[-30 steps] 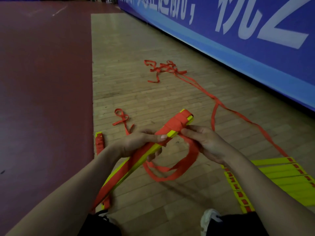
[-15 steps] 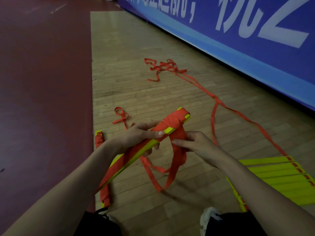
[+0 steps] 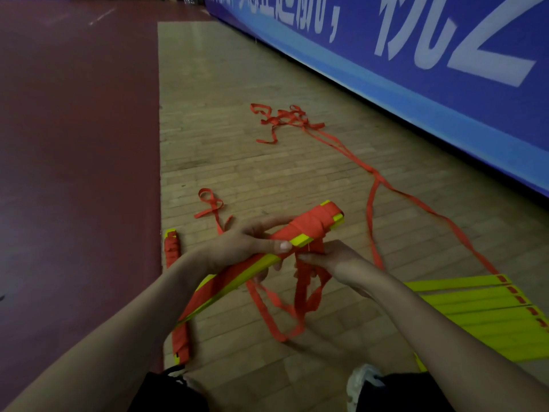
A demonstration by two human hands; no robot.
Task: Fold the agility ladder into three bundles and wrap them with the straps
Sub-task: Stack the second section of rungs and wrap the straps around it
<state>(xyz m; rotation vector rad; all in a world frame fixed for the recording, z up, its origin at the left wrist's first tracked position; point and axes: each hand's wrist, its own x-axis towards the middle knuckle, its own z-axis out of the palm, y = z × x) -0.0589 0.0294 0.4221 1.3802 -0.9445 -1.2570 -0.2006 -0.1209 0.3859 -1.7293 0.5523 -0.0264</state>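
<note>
My left hand (image 3: 246, 245) grips a bundle of yellow rungs (image 3: 303, 230) held slanted above the floor, its far end wound in red strap. Just below that end, my right hand (image 3: 332, 260) pinches the loose red strap (image 3: 300, 301), which hangs in loops down to the floor. A second bundle (image 3: 173, 257), wrapped in red, lies on the floor at the left under my left forearm. Several yellow rungs (image 3: 475, 310) lie stacked flat at the right, with a long red strap (image 3: 371, 209) trailing from them to a tangle (image 3: 282, 120) farther off.
The wooden floor strip (image 3: 222, 84) runs between a dark red floor area (image 3: 74, 173) on the left and a blue banner wall (image 3: 416, 69) on the right. My white shoe (image 3: 359, 385) and dark-clothed knees sit at the bottom edge.
My right hand has moved from beside the bundle's end to under it, pulling the red strap down. The hanging loop has become longer and narrower. The bundle's wrapped end looks thicker.
</note>
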